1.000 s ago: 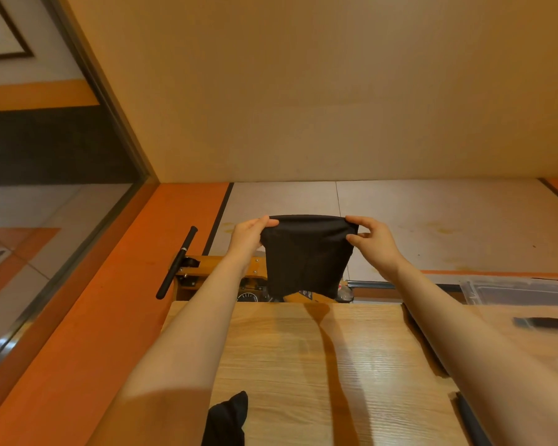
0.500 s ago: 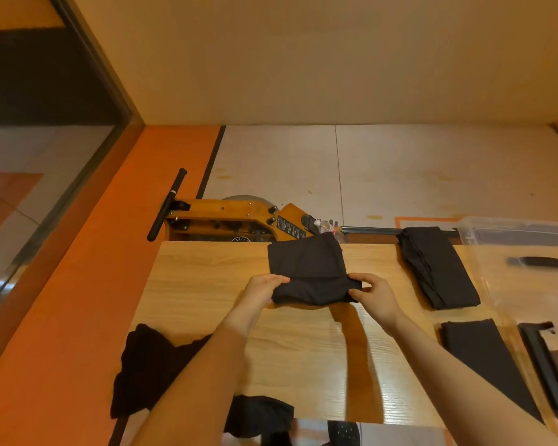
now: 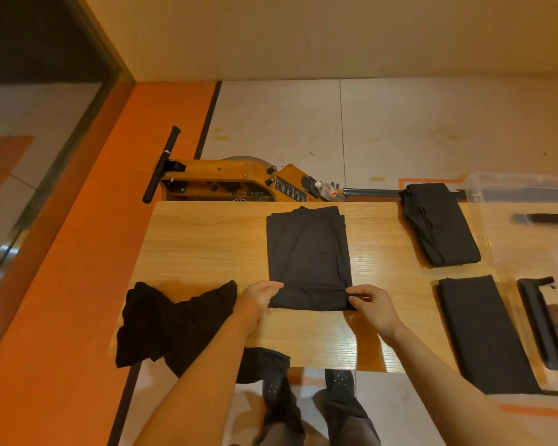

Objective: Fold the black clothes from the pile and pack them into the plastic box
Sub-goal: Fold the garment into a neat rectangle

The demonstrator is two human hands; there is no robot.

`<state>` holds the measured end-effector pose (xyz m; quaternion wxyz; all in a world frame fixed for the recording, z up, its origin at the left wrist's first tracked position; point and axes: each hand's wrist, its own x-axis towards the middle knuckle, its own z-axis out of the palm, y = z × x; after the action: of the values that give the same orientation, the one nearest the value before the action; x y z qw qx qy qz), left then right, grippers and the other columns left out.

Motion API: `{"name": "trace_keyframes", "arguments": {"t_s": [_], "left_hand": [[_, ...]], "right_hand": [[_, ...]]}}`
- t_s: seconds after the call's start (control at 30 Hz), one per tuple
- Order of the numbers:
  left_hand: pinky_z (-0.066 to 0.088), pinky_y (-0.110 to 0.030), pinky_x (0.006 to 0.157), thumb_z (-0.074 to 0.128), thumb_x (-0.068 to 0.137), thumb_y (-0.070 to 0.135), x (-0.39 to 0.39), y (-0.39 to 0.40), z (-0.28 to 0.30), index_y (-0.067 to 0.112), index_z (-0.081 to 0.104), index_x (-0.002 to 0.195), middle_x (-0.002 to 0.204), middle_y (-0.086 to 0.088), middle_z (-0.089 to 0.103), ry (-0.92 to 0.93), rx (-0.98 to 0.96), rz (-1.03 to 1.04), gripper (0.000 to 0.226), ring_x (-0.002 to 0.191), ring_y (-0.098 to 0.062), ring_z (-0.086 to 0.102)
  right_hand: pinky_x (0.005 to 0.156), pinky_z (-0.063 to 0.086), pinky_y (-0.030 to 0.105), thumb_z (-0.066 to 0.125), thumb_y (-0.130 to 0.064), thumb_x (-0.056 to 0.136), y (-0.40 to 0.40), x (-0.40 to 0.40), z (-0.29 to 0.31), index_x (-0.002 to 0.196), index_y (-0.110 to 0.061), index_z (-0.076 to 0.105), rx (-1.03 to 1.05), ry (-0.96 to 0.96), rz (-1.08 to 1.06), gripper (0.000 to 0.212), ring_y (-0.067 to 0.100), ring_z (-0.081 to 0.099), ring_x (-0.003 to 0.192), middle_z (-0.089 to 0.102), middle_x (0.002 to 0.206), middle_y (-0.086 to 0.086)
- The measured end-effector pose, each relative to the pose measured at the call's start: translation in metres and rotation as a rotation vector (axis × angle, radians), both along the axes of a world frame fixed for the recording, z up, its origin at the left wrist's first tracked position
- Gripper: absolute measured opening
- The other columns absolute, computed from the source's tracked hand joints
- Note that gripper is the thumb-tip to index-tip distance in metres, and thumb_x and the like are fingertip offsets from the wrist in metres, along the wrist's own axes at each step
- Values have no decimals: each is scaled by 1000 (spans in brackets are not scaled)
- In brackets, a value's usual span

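The black garment lies flat mid-tabletop, long axis running away from the person; left hand and right hand each pinch a near corner, grip level; plastic box sits far right, nearer the right hand.

Plastic box cut off at right edge; contents blurred.

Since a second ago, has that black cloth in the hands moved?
Yes. The black cloth came down from hanging in the air beyond the table and now lies flat on it.
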<state>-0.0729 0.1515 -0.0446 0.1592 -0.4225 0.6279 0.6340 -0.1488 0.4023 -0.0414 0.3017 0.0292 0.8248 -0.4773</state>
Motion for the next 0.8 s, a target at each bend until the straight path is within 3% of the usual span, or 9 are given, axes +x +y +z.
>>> {"name": "trace_keyframes", "arguments": {"t_s": [0.1, 0.17, 0.27, 0.33, 0.4, 0.5, 0.6, 0.7, 0.8], "left_hand": [[53, -28, 77, 55, 97, 15, 11, 3, -3, 24, 55, 128, 133, 1, 43, 26, -26, -40, 32, 122, -20, 45], [53, -26, 71, 54, 97, 16, 14, 5, 0, 20, 44, 140, 131, 0, 38, 23, -34, -21, 44, 125, -24, 44], [49, -21, 66, 49, 100, 25, 10, 2, -3, 16, 55, 128, 124, 0, 50, -34, -117, -89, 30, 108, -18, 51], [48, -22, 68, 44, 101, 33, 3, 0, -3, 16, 64, 111, 108, -6, 65, -105, -99, -105, 28, 92, -17, 59], [47, -21, 68, 31, 104, 39, -1, -3, -3, 11, 64, 111, 78, -5, 70, -171, -61, -178, 44, 73, -16, 62], [48, -20, 71, 21, 105, 43, -6, -5, 2, 7, 61, 116, 61, 1, 69, -201, -58, -285, 55, 63, -15, 63], [48, -32, 83, 22, 105, 41, -16, -3, 5, 5, 59, 119, 75, -4, 70, -182, -50, -242, 53, 65, -17, 64], [45, -28, 65, 24, 105, 39, -25, 0, 8, 4, 58, 120, 93, -8, 69, -164, -41, -216, 51, 70, -17, 65], [48, -26, 61, 26, 105, 39, -30, 4, 12, 3, 56, 120, 110, -16, 68, -165, 19, -187, 49, 81, -24, 68]], "right_hand": [[70, 46, 14, 61, -6, 94, 7, 11, -2, 110, -19, 61, 38, -1, -1, 21, 18, 60, 97, 61, 108, 0], [65, 44, 11, 64, -5, 92, 9, 15, 2, 120, -22, 52, 45, -4, -22, 35, 12, 58, 86, 59, 105, -3], [63, 46, 12, 67, -3, 89, 11, 15, 5, 121, -24, 50, 47, -9, -11, 42, 12, 60, 81, 59, 93, -8], [63, 48, 14, 69, -10, 89, 13, 11, 5, 111, -18, 61, 55, -34, 18, 26, 16, 61, 85, 62, 97, -2], [65, 51, 19, 68, -23, 91, 16, 7, 5, 93, -15, 69, 50, -55, 42, 8, 19, 63, 85, 66, 92, 2], [69, 58, 33, 57, -38, 97, 19, 0, 8, 70, -14, 67, 61, -58, 80, 38, 26, 67, 75, 70, 72, 4], [68, 57, 35, 55, -35, 99, 15, -8, 5, 81, -9, 68, 51, -38, 11, 34, 30, 69, 76, 71, 75, 7], [72, 52, 27, 62, -30, 95, 5, -16, -4, 99, -13, 67, 117, 67, 39, 18, 25, 67, 88, 70, 91, 3], [87, 51, 31, 71, -29, 88, -6, -20, -9, 125, -17, 59, 296, 274, 286, 41, 22, 61, 104, 64, 115, 3]]}}
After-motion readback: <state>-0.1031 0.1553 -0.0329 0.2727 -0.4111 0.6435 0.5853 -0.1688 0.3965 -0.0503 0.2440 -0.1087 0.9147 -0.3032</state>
